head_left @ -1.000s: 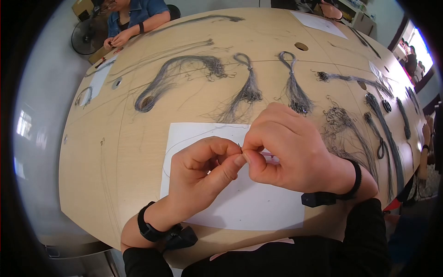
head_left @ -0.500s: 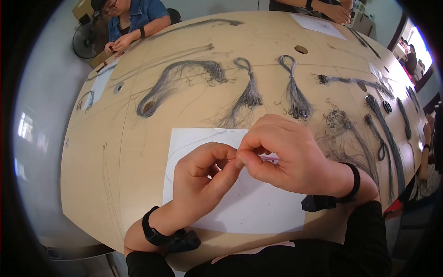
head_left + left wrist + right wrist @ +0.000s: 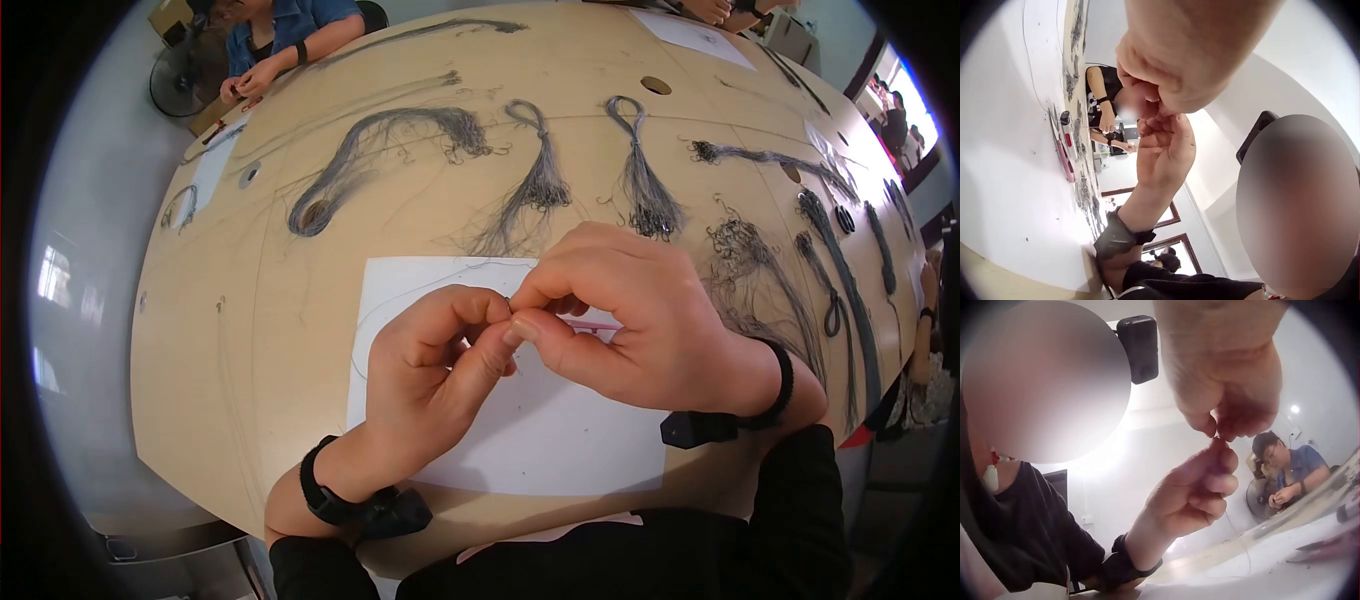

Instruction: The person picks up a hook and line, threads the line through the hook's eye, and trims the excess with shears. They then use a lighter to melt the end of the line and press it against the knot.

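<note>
My left hand (image 3: 425, 365) and right hand (image 3: 625, 315) meet fingertip to fingertip above a white sheet of paper (image 3: 540, 450). Thumb and forefinger of each pinch at the same tiny spot, where a small dark tip shows. From the left hand, a thin fishing line (image 3: 1233, 524) hangs down in the right wrist view and curves over the paper's left side in the head view. Fingers mostly hide what is pinched; I cannot tell whether a hook is there. Beneath the right hand lies a pair of pink-handled scissors (image 3: 1063, 153), blades visible in the left wrist view.
Grey bundles of line with small hooks lie beyond the paper, one curved (image 3: 350, 160) and two looped (image 3: 540, 180) (image 3: 640, 180). More strands (image 3: 840, 290) cover the right side. Across the table (image 3: 200, 370), a person (image 3: 270, 55) works with both hands; another's hands show at the back right.
The dark tip that stood above the fingertips a second ago is now mostly covered. The right thumb and fingers have shifted slightly left and closer onto the left fingertips.
</note>
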`<state>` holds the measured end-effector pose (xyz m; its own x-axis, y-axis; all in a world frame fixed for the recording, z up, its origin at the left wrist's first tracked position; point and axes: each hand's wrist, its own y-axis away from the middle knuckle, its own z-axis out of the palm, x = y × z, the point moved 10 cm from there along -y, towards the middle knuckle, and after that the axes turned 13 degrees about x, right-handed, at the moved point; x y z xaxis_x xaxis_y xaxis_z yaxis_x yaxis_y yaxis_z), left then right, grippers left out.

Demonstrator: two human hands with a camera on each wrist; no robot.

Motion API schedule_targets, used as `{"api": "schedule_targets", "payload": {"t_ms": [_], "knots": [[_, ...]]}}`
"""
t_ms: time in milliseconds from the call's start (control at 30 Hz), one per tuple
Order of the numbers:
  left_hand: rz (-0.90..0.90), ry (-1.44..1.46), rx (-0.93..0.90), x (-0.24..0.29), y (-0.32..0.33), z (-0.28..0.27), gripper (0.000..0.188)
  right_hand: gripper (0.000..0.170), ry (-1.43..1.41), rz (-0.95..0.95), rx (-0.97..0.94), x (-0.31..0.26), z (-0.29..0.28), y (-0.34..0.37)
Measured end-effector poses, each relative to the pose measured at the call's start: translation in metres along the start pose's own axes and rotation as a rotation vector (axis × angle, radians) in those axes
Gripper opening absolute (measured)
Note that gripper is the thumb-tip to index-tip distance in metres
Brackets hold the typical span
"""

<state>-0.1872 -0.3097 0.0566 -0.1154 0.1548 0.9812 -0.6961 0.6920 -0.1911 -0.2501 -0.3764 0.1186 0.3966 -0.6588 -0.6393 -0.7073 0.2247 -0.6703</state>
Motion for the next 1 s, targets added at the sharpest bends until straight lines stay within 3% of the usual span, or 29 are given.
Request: {"api": "schedule_targets", "payload": {"t_ms": [100,167,300,367,567,700,800,1000], "knots": [[0.112,-0.205,0.025,0.002,-0.001,-0.002,0.007,0.009,0.044,-0.011,-0.025,0.005,0.004,0.002],[0.219,-0.298,0.067,0.008,0.000,-0.003,0.007,0.011,0.141,-0.176,0.041,-0.005,0.003,0.003],[0.227,-0.274,0.061,0.012,0.001,-0.001,0.008,0.014,0.155,-0.162,0.063,-0.005,0.004,0.006],[0.036,-0.182,0.031,0.002,0.002,0.000,0.010,0.015,0.171,-0.080,-0.040,0.001,0.012,0.006],[-0.144,0.035,-0.057,-0.004,0.005,0.008,0.011,0.013,-0.035,0.147,-0.044,0.016,0.014,0.010],[-0.187,0.102,-0.033,-0.004,0.004,0.006,0.010,0.005,-0.087,0.143,-0.038,0.020,0.008,0.006],[-0.190,0.111,-0.030,-0.004,0.004,0.005,0.010,0.005,-0.051,0.017,0.026,0.007,-0.008,-0.002],[-0.124,0.028,-0.033,-0.004,0.005,0.005,0.009,0.008,0.028,-0.019,-0.099,-0.002,0.001,0.000]]}}
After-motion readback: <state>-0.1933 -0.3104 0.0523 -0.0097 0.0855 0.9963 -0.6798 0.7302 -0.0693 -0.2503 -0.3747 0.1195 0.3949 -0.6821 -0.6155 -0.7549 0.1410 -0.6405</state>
